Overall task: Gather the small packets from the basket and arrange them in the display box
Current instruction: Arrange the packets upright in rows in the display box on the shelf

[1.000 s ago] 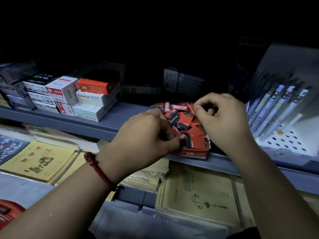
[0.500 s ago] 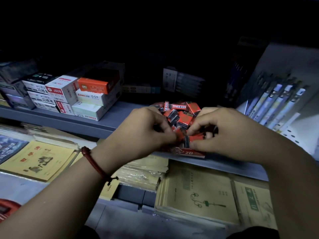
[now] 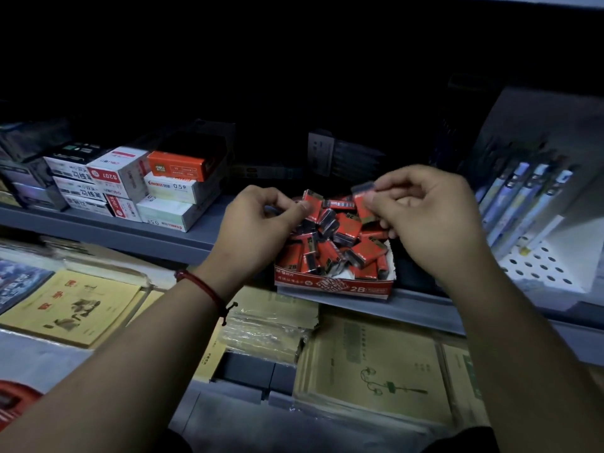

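Observation:
A red display box [image 3: 333,285] marked 2B stands at the front of a grey shelf, heaped with several small red and black packets [image 3: 346,237] lying at all angles. My left hand [image 3: 258,220] hovers over the box's left side and pinches one red packet [image 3: 312,199] between thumb and fingers. My right hand [image 3: 425,217] is raised over the box's right side and holds another red packet [image 3: 362,199] upright by its edge. The red object [image 3: 13,400] at the lower left edge may be the basket; most of it is out of frame.
Stacked white and orange stationery boxes [image 3: 137,184] fill the shelf to the left. A white rack of pens [image 3: 529,204] stands to the right. Yellow notebooks [image 3: 68,305] and wrapped exercise books [image 3: 369,367] lie on the lower level. The shelf's back is dark.
Both hands have lifted up out of the heap and moved apart, each now holding one packet above the box. Before, they were pressed together low in the pile.

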